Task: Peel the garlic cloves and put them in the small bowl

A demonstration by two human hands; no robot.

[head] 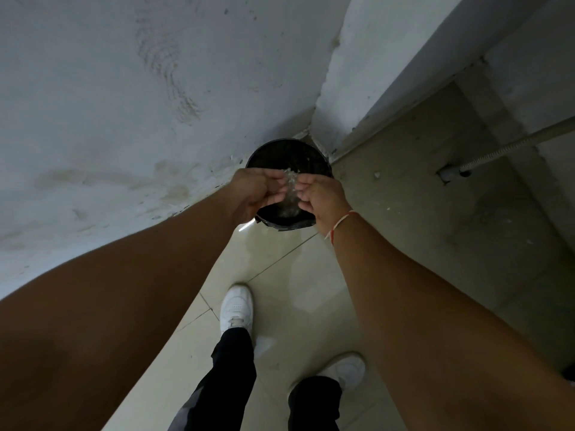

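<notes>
Hands: left hand [253,189] & right hand [317,197] held close together over the bin, fingers curled inward, pinching/rubbing a blurred pale, papery clump [290,181] between them.
Clump: prob. garlic skins, too blurred to be sure; can't tell if a clove is in there.
Bin: black round bin [314,223], dark liner, on the floor in the far corner against the wall [124,104]; pale scraps visible inside near its near rim.
Garlic cloves / small bowl: neither in view; no worktop in view either.
Step (judged): dumping peel waste, a side step; how many cloves are peeled can't be read from here.
Floor: glossy pale tiles [280,290], a wet-looking sheen just near of the bin; pale bits scattered to the right.
Person: standing, white shoes [236,306], dark trousers, red & white cord [339,225] on the right wrist.
Risk 1: light skins drift past the rim & land on the floor, since they weigh nothing.
Risk 2: a clove hidden in the clump drops into the bin w/ the waste.
Risk 3: slip on the shiny patch when stepping away.
</notes>
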